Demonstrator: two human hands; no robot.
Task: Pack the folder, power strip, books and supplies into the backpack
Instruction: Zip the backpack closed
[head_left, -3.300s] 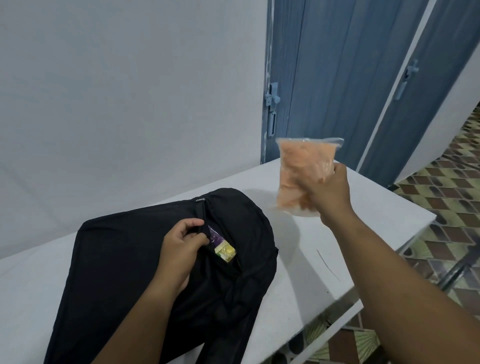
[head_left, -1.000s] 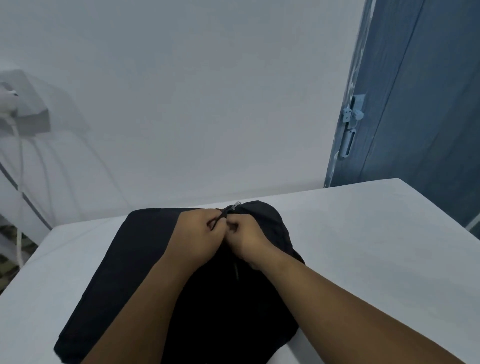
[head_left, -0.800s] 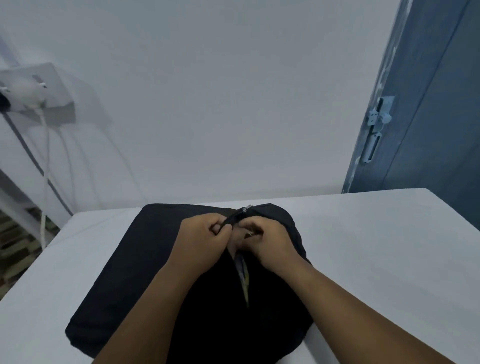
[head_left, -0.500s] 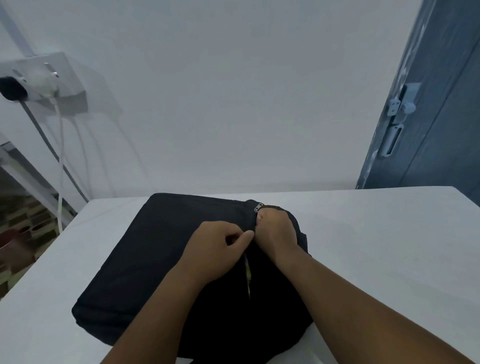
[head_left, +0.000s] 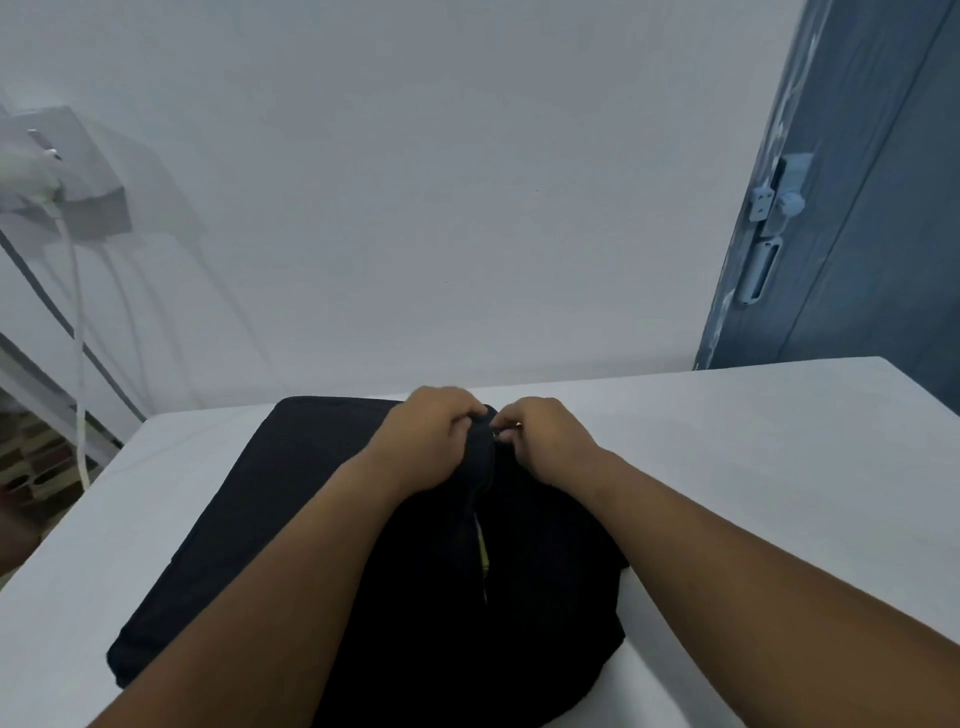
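My left hand (head_left: 431, 441) bunches the black fabric at the top of the backpack (head_left: 322, 519), lying flat on the bench (head_left: 753, 441) at centre frame. My right hand (head_left: 540, 436) pinches the zipper pull (head_left: 497, 431). To close it well, I judge I should keep the fabric taut and draw the pull steadily along the open slit (head_left: 482, 551), tucking the yellow-green contents clear. Count: one backpack, one open slit, two hands.

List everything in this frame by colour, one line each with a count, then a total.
Black: 1, the backpack
White: 3, the table, the wall box, the cable
Blue: 1, the door
Bare hands: 2, left hand, right hand
Total: 7
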